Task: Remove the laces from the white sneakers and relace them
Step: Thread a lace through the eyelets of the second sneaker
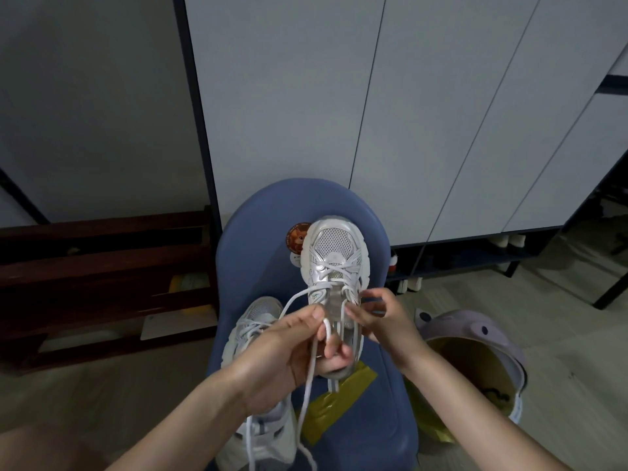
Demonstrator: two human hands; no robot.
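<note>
Head view: left hand (292, 348) pinches the lace (307, 385); right hand (377, 317) grips the sneaker (334, 266) at three o'clock. Best keep tension even, feeding eyelets alternately.

White sneaker (334, 256) with mesh toe and glossy silvery panels, on a smooth matt blue chair (258, 212); dark wooden rack (102, 253) nearby.

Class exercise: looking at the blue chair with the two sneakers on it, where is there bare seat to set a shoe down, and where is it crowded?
Bare blue chair surface shows beyond the held sneaker, up to the round sticker, and in a strip along the near right edge, past the yellow tape. The middle is crowded: left hand, right hand, white lace and the second sneaker fill it.
</note>
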